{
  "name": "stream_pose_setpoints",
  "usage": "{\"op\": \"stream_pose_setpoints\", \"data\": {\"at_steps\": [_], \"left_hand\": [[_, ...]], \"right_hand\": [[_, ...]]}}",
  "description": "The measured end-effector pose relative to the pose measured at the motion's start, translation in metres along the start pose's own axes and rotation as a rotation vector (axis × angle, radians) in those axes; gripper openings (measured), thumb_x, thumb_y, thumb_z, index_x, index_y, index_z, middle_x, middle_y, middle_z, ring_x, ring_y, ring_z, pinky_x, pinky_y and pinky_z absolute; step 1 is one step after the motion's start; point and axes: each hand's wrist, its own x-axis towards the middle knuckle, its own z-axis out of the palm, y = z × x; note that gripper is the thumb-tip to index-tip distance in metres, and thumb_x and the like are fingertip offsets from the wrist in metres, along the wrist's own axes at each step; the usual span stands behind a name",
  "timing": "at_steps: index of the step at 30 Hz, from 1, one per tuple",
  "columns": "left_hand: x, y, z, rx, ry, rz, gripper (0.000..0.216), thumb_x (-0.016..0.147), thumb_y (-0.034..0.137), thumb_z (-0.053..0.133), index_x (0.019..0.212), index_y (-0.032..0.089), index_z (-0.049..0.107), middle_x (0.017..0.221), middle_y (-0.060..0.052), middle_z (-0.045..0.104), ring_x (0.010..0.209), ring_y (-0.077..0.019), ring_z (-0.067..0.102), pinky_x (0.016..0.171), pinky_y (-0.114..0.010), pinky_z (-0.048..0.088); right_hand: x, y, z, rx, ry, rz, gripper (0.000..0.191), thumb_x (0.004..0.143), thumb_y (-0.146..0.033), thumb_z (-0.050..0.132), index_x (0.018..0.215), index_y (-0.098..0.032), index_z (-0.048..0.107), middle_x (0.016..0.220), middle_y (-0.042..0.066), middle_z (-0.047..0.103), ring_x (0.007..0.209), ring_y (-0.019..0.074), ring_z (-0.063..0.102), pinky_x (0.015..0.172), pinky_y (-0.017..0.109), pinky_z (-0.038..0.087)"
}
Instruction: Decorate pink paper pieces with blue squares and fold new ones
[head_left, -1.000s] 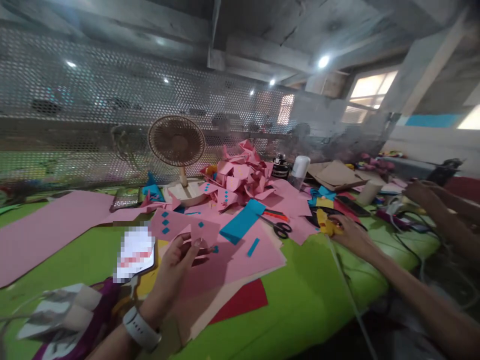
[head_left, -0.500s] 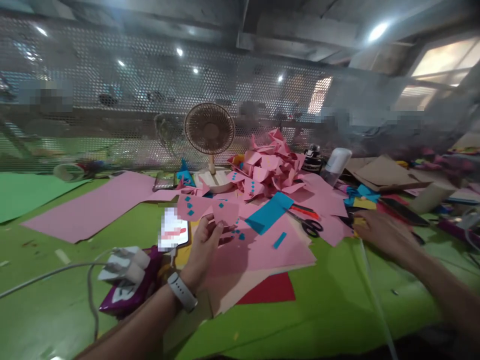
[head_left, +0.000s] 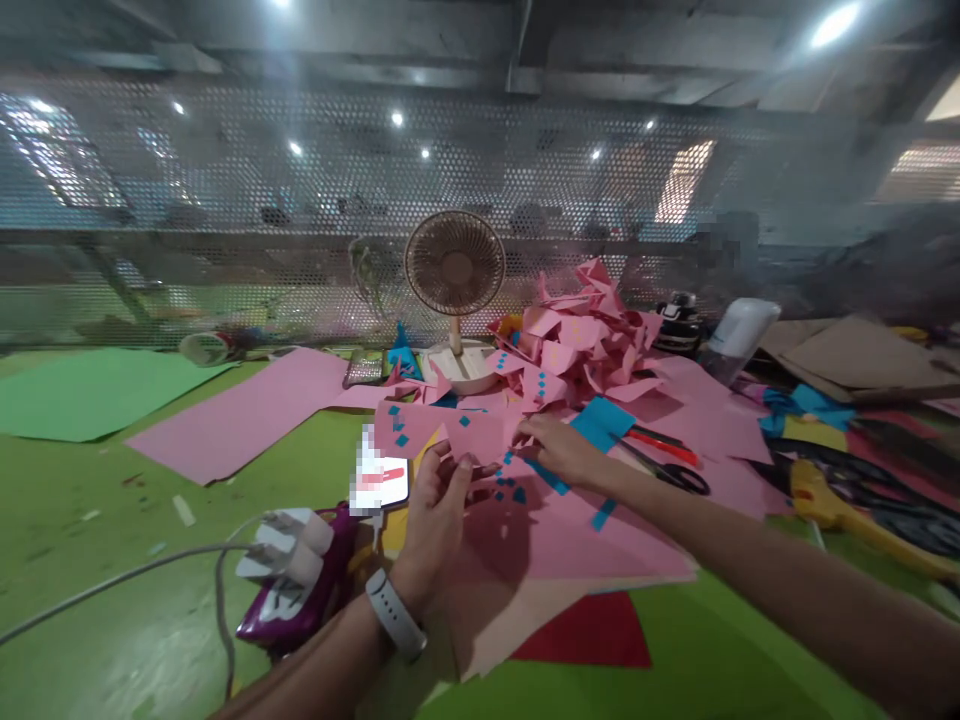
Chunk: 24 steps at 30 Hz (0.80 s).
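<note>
Head view: left hand (head_left: 439, 505), watch (head_left: 395, 617) on its wrist, holds a pink piece (head_left: 480, 437) just above the pink sheets (head_left: 585, 545) on the green counter (head_left: 112, 560). Its grip pinches the piece's lower edge. Right hand (head_left: 561, 452) touches the piece's right edge with its fingertips; whether that grip is closed I cannot tell. Scissors (head_left: 675, 472) lie just right of it. Behind stand a fan (head_left: 454, 265) and a pile (head_left: 589, 340) of pink pieces.
</note>
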Motion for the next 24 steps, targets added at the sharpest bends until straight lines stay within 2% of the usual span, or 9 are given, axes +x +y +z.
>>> {"op": "stream_pose_setpoints", "data": {"at_steps": [3, 7, 12, 18, 24], "left_hand": [[0.000, 0.001, 0.000, 0.018, -0.002, -0.011, 0.024, 0.079, 0.032, 0.058, 0.097, 0.022, 0.044, 0.084, 0.001, 0.060, 0.081, -0.0185, 0.066, 0.065, -0.028, 0.053], [-0.001, 0.004, 0.002, 0.021, 0.008, -0.036, 0.023, 0.078, 0.031, 0.059, 0.095, 0.022, 0.047, 0.080, 0.001, 0.060, 0.077, -0.0176, 0.065, 0.063, -0.027, 0.052], [-0.001, 0.004, 0.002, 0.025, 0.000, -0.042, 0.024, 0.077, 0.032, 0.060, 0.095, 0.021, 0.048, 0.080, 0.002, 0.060, 0.076, -0.0168, 0.065, 0.064, -0.027, 0.052], [-0.002, 0.002, 0.003, -0.008, 0.018, -0.041, 0.027, 0.075, 0.033, 0.062, 0.095, 0.022, 0.046, 0.078, 0.003, 0.060, 0.077, -0.0181, 0.066, 0.064, -0.028, 0.052], [-0.002, 0.002, 0.003, -0.022, 0.001, -0.041, 0.028, 0.075, 0.033, 0.062, 0.096, 0.022, 0.046, 0.077, 0.003, 0.061, 0.075, -0.0177, 0.066, 0.066, -0.029, 0.053]], "right_hand": [[0.006, 0.006, 0.008, 0.007, -0.032, -0.039, 0.012, 0.078, -0.022, 0.062, 0.090, -0.020, 0.062, 0.087, 0.004, 0.060, 0.081, 0.0160, 0.054, 0.071, 0.026, 0.037], [0.008, 0.009, 0.011, 0.014, -0.053, -0.071, 0.006, 0.078, -0.021, 0.063, 0.084, -0.020, 0.063, 0.085, 0.003, 0.059, 0.082, 0.0157, 0.052, 0.073, 0.026, 0.036], [0.006, 0.007, 0.012, 0.022, -0.030, -0.081, 0.001, 0.079, -0.017, 0.060, 0.080, -0.018, 0.061, 0.082, 0.003, 0.058, 0.079, 0.0155, 0.051, 0.071, 0.026, 0.035], [0.003, 0.006, 0.015, 0.036, 0.022, -0.069, 0.004, 0.078, -0.013, 0.058, 0.079, -0.017, 0.060, 0.081, 0.004, 0.060, 0.078, 0.0162, 0.051, 0.071, 0.027, 0.035], [0.007, 0.011, 0.014, 0.075, -0.012, -0.101, 0.004, 0.078, -0.014, 0.060, 0.079, -0.018, 0.061, 0.080, 0.002, 0.062, 0.074, 0.0146, 0.054, 0.069, 0.025, 0.037]]}}
